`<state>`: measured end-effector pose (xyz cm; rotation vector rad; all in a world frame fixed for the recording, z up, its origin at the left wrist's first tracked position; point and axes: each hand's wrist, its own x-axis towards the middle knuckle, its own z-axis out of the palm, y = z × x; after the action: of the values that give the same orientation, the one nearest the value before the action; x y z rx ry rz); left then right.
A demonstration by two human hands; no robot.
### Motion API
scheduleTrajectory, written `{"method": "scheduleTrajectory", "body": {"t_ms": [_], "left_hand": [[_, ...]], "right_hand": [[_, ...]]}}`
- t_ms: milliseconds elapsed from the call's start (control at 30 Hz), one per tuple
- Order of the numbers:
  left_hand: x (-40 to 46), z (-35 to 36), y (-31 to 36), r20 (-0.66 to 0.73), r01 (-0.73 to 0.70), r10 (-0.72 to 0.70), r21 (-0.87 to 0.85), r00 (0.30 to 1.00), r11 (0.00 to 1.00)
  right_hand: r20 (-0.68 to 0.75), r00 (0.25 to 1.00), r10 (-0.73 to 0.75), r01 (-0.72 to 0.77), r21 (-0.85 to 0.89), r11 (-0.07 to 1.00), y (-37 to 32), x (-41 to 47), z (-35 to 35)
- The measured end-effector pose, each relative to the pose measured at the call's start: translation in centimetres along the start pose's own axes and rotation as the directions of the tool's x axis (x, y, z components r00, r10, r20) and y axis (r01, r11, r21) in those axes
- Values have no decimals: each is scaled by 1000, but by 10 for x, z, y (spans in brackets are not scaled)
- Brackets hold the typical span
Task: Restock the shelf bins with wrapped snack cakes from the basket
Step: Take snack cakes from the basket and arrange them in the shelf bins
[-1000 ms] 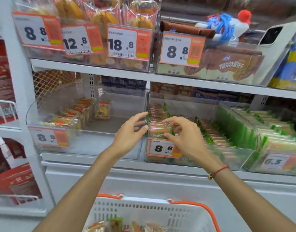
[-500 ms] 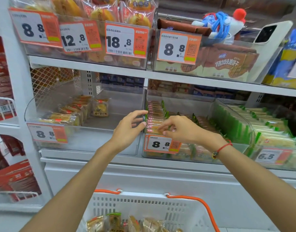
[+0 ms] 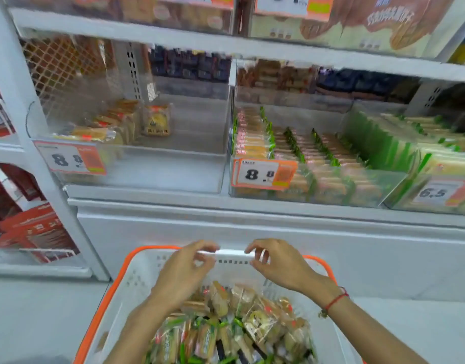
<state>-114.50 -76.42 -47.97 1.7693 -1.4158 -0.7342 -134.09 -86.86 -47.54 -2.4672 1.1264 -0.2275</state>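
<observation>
Because the wrapped snack cakes point(image 3: 226, 327) lie heaped in the basket point(image 3: 116, 292) below the shelf, both hands hover above its far rim, likely to pick the next lot. The left hand point(image 3: 181, 271) and right hand point(image 3: 276, 266) have loosely curled fingers holding nothing. The left shelf bin point(image 3: 173, 164), mostly bare, seems the neediest.
</observation>
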Motion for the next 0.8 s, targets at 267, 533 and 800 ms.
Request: {"method": "scheduleTrajectory", "body": {"t_ms": [267, 533, 800], "left_hand": [[-39, 51, -110, 355, 52, -277, 530, 893, 846], [-67, 71, -123, 314, 13, -303, 674, 900, 738], [-58, 101, -110, 157, 84, -389, 840, 908, 535]], "right_hand": [[473, 870, 139, -161, 6, 987, 21, -37, 116], [501, 820, 278, -266, -98, 959, 3, -52, 184], [375, 900, 223, -170, -169, 971, -26, -31, 199]]}}
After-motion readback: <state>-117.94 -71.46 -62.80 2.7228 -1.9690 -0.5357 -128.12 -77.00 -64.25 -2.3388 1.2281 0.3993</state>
